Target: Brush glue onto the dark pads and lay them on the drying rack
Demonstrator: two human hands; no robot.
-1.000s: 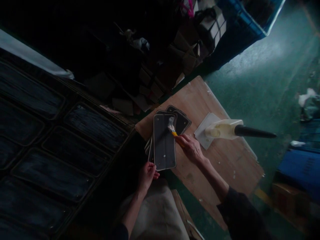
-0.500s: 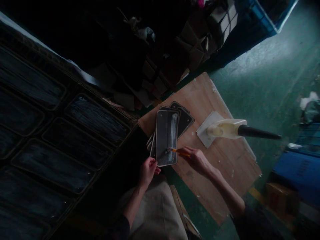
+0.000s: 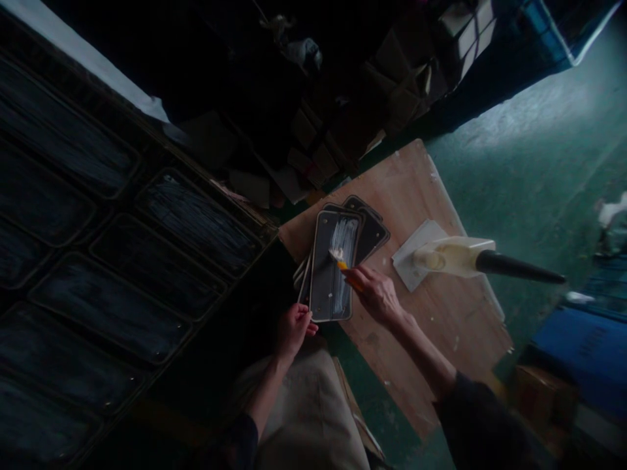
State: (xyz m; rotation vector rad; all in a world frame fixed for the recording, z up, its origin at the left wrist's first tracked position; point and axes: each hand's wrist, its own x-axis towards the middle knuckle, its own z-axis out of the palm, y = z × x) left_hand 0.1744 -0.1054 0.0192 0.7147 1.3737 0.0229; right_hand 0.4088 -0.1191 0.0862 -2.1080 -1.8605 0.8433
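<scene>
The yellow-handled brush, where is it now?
In the head view, the brush is just right of centre, in the right hand, its bristles over the top dark panel.

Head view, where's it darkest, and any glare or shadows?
Head view: dim throughout, nearly black at top centre; head view: pale glare on the floor, upper right; head view: a soft shadow on the panel, just left of the brush.

A fanned stack of dark rounded-rectangular panels [image 3: 323, 274] overhangs the left edge of the brown rectangular wooden bench [image 3: 396, 372]. Near the bench's right edge, a cream, black-tipped plastic bottle [image 3: 463, 256] stands on a white square sheet [image 3: 409, 271]. Left of the bench lie dark streaked rectangular panels [image 3: 110, 307]; behind it, right, a blue plastic crate [image 3: 546, 36].
</scene>
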